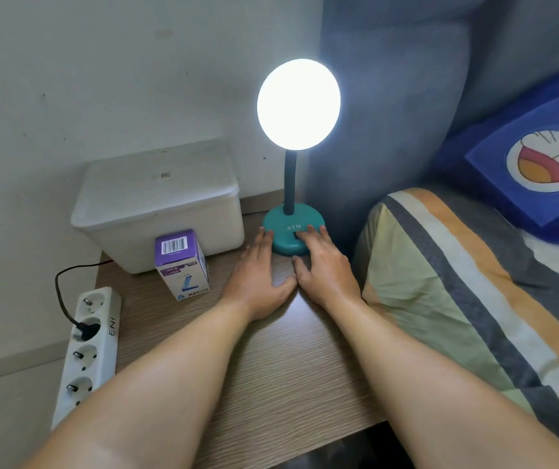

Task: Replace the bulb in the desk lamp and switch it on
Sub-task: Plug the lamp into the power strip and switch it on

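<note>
At the back right corner of the worktop I see the lamp standing upright, its teal base close to the edge that meets the bed, its dark neck rising to a bulb that glows bright white. My left hand lies flat on the wood, fingers extended and close together, their tips touching the base's left rim. My right hand lies palm down beside it, fingers loosely spread, tips resting on top of the base near a dark patch; I cannot tell whether they press anything there. The thumbs nearly meet on the wood between the hands. Neither hand grips anything. Left of the hands a small purple and white box stands upright, closed, just in front of a white bin with its lid on; what either holds I cannot tell. The bin fills the back left corner against the wall. Open wood runs from the hands toward me, crossed only by my forearms. Past the left edge a white power strip lies on the floor, one black plug seated in it, its cable curving up behind the bin. On the right, a striped pillow presses against the worktop's side, with a blue cartoon cushion further back.
</note>
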